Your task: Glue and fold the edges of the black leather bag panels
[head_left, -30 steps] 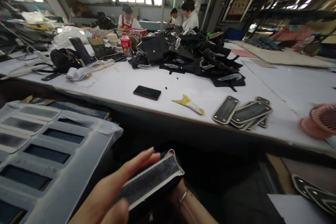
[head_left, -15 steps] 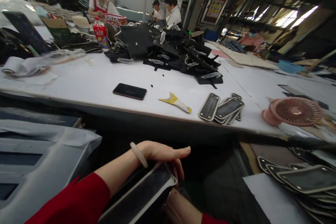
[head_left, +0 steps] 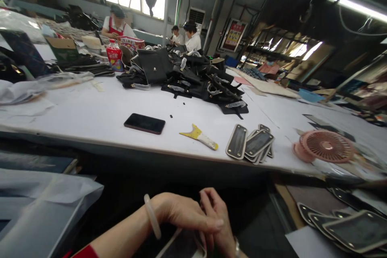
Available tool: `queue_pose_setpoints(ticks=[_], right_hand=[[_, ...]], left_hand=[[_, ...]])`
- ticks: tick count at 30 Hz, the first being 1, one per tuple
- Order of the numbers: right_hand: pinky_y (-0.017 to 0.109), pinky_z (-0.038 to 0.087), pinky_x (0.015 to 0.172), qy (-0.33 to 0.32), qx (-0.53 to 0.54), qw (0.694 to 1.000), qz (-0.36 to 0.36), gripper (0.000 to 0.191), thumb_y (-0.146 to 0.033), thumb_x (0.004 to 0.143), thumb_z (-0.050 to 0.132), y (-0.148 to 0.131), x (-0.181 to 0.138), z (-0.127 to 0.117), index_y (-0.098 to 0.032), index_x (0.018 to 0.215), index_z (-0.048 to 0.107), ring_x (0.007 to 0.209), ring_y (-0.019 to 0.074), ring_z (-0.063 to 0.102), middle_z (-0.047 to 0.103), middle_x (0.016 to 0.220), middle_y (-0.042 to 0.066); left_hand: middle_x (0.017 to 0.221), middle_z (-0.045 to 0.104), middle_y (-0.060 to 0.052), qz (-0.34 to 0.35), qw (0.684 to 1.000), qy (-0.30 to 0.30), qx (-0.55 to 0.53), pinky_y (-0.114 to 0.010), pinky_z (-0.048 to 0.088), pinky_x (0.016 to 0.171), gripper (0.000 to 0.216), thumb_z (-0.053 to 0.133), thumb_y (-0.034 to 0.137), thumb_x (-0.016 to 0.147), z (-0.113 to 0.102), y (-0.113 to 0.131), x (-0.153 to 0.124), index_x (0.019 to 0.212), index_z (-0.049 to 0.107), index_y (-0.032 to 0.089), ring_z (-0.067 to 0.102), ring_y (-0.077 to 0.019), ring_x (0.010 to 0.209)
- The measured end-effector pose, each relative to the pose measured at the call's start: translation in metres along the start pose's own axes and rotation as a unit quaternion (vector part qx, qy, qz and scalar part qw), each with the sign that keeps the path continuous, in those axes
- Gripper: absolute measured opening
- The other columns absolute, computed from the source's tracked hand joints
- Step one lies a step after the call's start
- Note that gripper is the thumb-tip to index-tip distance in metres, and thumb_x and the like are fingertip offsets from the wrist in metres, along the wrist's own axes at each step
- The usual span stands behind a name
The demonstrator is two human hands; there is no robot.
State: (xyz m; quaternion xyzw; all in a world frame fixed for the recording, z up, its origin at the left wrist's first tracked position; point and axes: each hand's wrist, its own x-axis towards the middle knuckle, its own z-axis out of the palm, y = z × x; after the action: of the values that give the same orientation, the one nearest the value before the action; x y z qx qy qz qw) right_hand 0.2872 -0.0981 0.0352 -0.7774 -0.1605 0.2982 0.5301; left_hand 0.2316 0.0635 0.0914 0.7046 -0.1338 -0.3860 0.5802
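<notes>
My left hand [head_left: 186,213], with a pale bangle at the wrist, is bent over the end of a dark panel with light edges [head_left: 180,246]. Its fingers curl down around that end, partly hidden, and the thumb points right. Close against it on the right is my right hand [head_left: 218,219], raised with its fingers bent together; whatever they may hold does not show. Most of the panel runs out of the bottom of the view. Above the hands on the white table [head_left: 90,117] lie a phone [head_left: 145,123], a yellow scraper-like tool with a wrapped handle [head_left: 199,137] and several dark pale-edged pieces [head_left: 237,142].
A heap of black bags [head_left: 187,76] covers the table's middle. The pink fan [head_left: 326,146] stands at the right. More dark pieces [head_left: 356,229] are stacked at the lower right. Plastic-covered material [head_left: 45,205] is at the lower left. Other people sit farther back.
My right hand has come up from below the panel to beside my left thumb. The panel sits lower in view. The camera has tilted upward.
</notes>
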Motion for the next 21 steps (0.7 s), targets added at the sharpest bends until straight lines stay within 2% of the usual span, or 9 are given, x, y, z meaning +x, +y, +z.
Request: queue_pose_setpoints(ticks=[2, 4, 5, 9, 12, 14, 16, 19, 21], right_hand=[[0.037, 0.046, 0.086, 0.069, -0.118, 0.985, -0.103, 0.032, -0.049, 0.095, 0.049, -0.026, 0.032, -0.019, -0.018, 0.093, 0.060, 0.091, 0.0233, 0.058, 0.061, 0.093, 0.007], [0.040, 0.038, 0.102, 0.085, -0.217, 0.956, -0.179, 0.026, -0.040, 0.095, 0.050, -0.054, 0.067, -0.034, -0.019, 0.104, 0.062, 0.115, 0.0277, 0.051, 0.060, 0.115, 0.012], [0.042, 0.036, 0.105, 0.082, -0.262, 0.941, -0.198, 0.025, -0.036, 0.093, 0.052, -0.066, 0.086, -0.039, -0.019, 0.108, 0.062, 0.121, 0.0294, 0.047, 0.058, 0.123, 0.013], [0.053, 0.034, 0.107, 0.051, -0.402, 0.892, -0.201, 0.031, -0.033, 0.091, 0.061, -0.092, 0.153, -0.034, -0.017, 0.117, 0.060, 0.125, 0.0305, 0.046, 0.056, 0.128, 0.011], [0.053, 0.040, 0.104, 0.020, -0.456, 0.869, -0.189, 0.031, -0.034, 0.095, 0.060, -0.099, 0.176, -0.023, -0.018, 0.121, 0.059, 0.122, 0.0278, 0.051, 0.055, 0.132, 0.009], [0.051, 0.045, 0.101, -0.013, -0.468, 0.864, -0.185, 0.030, -0.034, 0.095, 0.060, -0.105, 0.174, -0.025, -0.018, 0.121, 0.060, 0.118, 0.0264, 0.055, 0.057, 0.130, 0.009], [0.049, 0.048, 0.097, -0.050, -0.460, 0.868, -0.181, 0.030, -0.030, 0.095, 0.060, -0.111, 0.158, -0.037, -0.016, 0.121, 0.059, 0.112, 0.0251, 0.058, 0.060, 0.124, 0.010], [0.037, 0.053, 0.084, -0.122, -0.415, 0.888, -0.158, 0.028, -0.020, 0.095, 0.050, -0.118, 0.113, -0.071, -0.012, 0.121, 0.057, 0.093, 0.0205, 0.065, 0.067, 0.104, 0.009], [0.027, 0.053, 0.063, -0.193, -0.371, 0.901, -0.115, 0.027, -0.024, 0.094, 0.044, -0.117, 0.074, -0.097, -0.012, 0.114, 0.059, 0.069, 0.0160, 0.066, 0.069, 0.087, 0.006]], left_hand=[[0.082, 0.074, -0.006, -0.022, 0.999, 0.000, -0.026, -0.032, 0.050, 0.076, 0.080, 0.027, 0.081, 0.085, 0.000, -0.003, 0.002, 0.096, 0.078, 0.020, 0.068, -0.0245, 0.084], [0.086, 0.074, -0.008, -0.048, 0.998, 0.015, -0.047, -0.026, 0.046, 0.061, 0.079, 0.025, 0.077, 0.088, 0.001, -0.003, 0.001, 0.100, 0.076, 0.019, 0.066, -0.0227, 0.082], [0.088, 0.074, -0.009, -0.054, 0.997, 0.024, -0.059, -0.024, 0.043, 0.056, 0.078, 0.026, 0.076, 0.088, 0.001, -0.003, 0.000, 0.103, 0.075, 0.018, 0.065, -0.0213, 0.079], [0.097, 0.073, -0.011, -0.048, 0.995, 0.036, -0.083, -0.022, 0.035, 0.045, 0.073, 0.027, 0.069, 0.092, 0.003, 0.001, -0.006, 0.110, 0.071, 0.014, 0.053, -0.0138, 0.058], [0.092, 0.074, -0.008, -0.044, 0.994, 0.054, -0.085, -0.023, 0.045, 0.059, 0.053, 0.041, 0.057, 0.091, 0.004, 0.001, -0.007, 0.106, 0.071, 0.015, 0.058, -0.0149, 0.068], [0.089, 0.074, -0.005, -0.046, 0.993, 0.068, -0.083, -0.025, 0.049, 0.072, 0.037, 0.058, 0.044, 0.082, 0.005, -0.001, -0.006, 0.104, 0.071, 0.018, 0.063, -0.0181, 0.082], [0.090, 0.074, -0.003, -0.050, 0.993, 0.074, -0.081, -0.028, 0.050, 0.074, 0.035, 0.065, 0.033, 0.072, 0.006, -0.005, -0.003, 0.105, 0.070, 0.019, 0.064, -0.0203, 0.087], [0.090, 0.075, -0.002, -0.043, 0.993, 0.066, -0.083, -0.028, 0.051, 0.070, 0.040, 0.064, 0.025, 0.065, 0.006, -0.010, 0.001, 0.105, 0.069, 0.019, 0.066, -0.0209, 0.085], [0.090, 0.075, -0.001, -0.036, 0.994, 0.055, -0.086, -0.027, 0.049, 0.066, 0.042, 0.062, 0.022, 0.064, 0.006, -0.012, 0.001, 0.106, 0.068, 0.020, 0.065, -0.0196, 0.083]])
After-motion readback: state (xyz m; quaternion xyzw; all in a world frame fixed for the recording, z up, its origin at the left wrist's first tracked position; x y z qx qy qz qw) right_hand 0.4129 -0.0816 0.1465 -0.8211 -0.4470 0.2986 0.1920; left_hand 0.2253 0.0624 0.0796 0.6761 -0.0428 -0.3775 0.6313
